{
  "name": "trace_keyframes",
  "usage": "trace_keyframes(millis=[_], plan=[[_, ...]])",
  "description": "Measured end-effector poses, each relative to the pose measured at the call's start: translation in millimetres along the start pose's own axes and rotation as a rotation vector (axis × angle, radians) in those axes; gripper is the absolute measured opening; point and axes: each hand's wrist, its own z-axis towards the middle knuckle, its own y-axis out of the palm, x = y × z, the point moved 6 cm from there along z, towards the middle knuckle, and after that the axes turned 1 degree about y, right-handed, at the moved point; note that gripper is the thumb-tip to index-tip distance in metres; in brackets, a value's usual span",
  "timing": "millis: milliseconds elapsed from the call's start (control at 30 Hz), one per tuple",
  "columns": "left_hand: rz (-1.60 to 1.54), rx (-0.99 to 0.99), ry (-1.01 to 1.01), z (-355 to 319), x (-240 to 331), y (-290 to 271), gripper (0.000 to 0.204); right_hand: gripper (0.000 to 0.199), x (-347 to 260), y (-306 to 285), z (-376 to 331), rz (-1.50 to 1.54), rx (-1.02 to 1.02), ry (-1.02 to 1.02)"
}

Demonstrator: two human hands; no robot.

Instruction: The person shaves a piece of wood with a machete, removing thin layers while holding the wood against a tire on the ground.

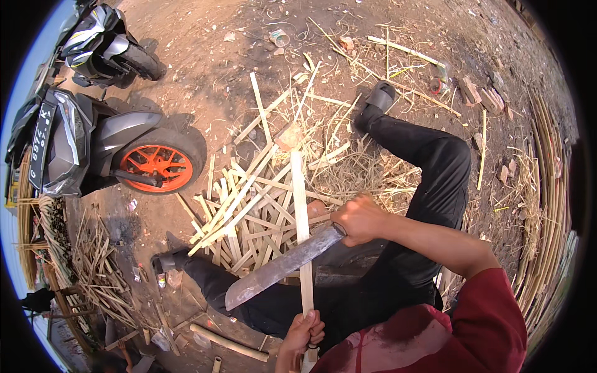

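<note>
My right hand (359,221) is wrapped round the handle end of a machete (273,273), whose broad, worn grey blade points down to the left. The blade crosses a long, pale bamboo strip (299,193); whether its edge bites into the strip, I cannot tell. Low in the view, close to my body, my left hand (304,329) grips the near end of that strip. The strip's far end reaches over a heap of split bamboo pieces (249,224) lying between my outstretched legs.
Two motorbikes stand at the left, the nearer with an orange wheel (157,166). Bundled long bamboo strips (547,205) lie along the right edge. Curly shavings (360,171) cover the ground past my hands. More scraps (102,267) and a bamboo pole (229,342) lie lower left.
</note>
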Motion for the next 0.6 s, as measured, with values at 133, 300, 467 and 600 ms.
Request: trace_keyframes(millis=[133, 300, 467, 600], plan=[[0.082, 0.025, 0.002, -19.3, -20.7, -27.0, 0.052, 0.032, 193.7, -10.5, 18.8, -0.066, 0.073, 0.762], [0.598, 0.193, 0.456, -27.2, 34.3, -51.0, 0.05, 0.035, 153.6, -7.0, 12.6, 0.182, 0.247, 0.524], [0.335, 0.098, 0.531, -13.2, 145.9, -63.5, 0.061, 0.038, 43.5, -24.8, 29.3, 0.407, 0.208, 0.277], [-0.053, -0.02, 0.602, 7.5, 227.8, -62.1, 0.049, 0.037, 5.4, -16.5, 46.5, 0.601, 0.194, 0.273]])
